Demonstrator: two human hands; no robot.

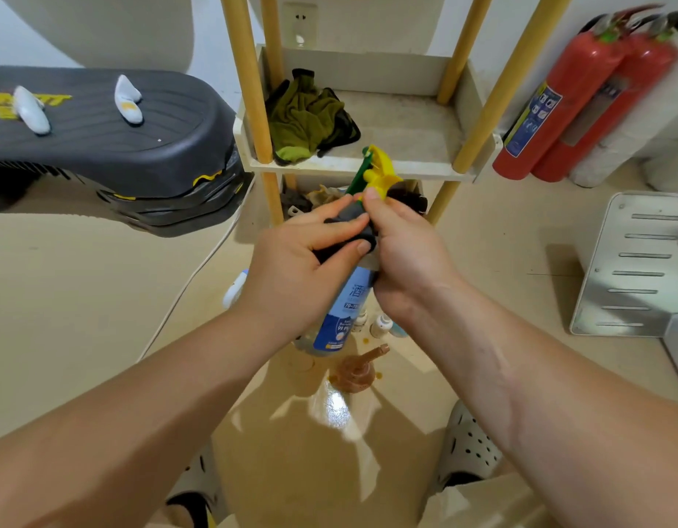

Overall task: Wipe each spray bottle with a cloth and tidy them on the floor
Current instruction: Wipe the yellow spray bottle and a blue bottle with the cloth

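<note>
One spray bottle (pixel 349 306), blue label, yellow and green trigger head, held off the floor (pixel 101 299) at the centre of the frame. Long axis: tilted, base toward the lower centre, head toward the upper centre, pointing at the shelf rack (pixel 425 171).

One dark cloth (pixel 364 234), wrapped about the bottle's neck and shoulder, just below the trigger head.

Two hands, both on the bottle. Left hand (pixel 291 268): fingers curled over the cloth, pressing it round the neck. Right hand (pixel 406 253): fingers closed on the bottle from the right of the frame, thumb lying up against the yellow head. The hands meet at the neck, so we count neither as nearer.

We judge the wiping to be at the top end. The labelled body runs down the frame from the left fingers, along the long axis, so we expect the cloth to travel that way while the right hand steadies.

On the floor below: one brown pump head (pixel 358 369), a few small bottles (pixel 381 325), and one white bottle (pixel 234 289) partly hidden behind the left hand. We cannot tell whether these are wiped.
</note>
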